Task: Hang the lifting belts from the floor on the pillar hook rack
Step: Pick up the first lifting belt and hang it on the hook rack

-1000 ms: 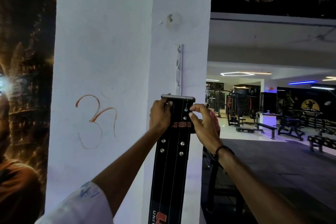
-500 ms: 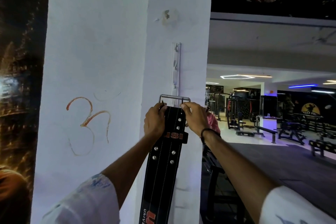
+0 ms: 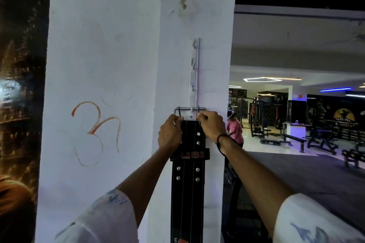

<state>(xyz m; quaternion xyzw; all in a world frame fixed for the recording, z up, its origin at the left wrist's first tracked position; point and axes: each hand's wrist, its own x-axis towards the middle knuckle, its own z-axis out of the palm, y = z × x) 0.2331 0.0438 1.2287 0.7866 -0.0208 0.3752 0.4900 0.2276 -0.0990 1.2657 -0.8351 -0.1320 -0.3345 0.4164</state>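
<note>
A black studded lifting belt (image 3: 187, 183) hangs straight down the white pillar (image 3: 106, 55). Its metal buckle (image 3: 189, 109) lies across the lowest hook of the white vertical hook rack (image 3: 194, 69). My left hand (image 3: 170, 133) grips the belt's top left corner just under the buckle. My right hand (image 3: 210, 125) pinches the top right corner. The belt's lower end runs out of view at the bottom. Three upper hooks on the rack are bare.
An orange symbol (image 3: 96, 130) is drawn on the pillar's left face. A dark mural (image 3: 19, 85) fills the wall to the left. To the right are gym benches and machines (image 3: 286, 138) and a person in a pink top (image 3: 235, 130).
Both hands have lifted the belt's top end up the pillar. The buckle has risen from below the rack onto its lowest hook.
</note>
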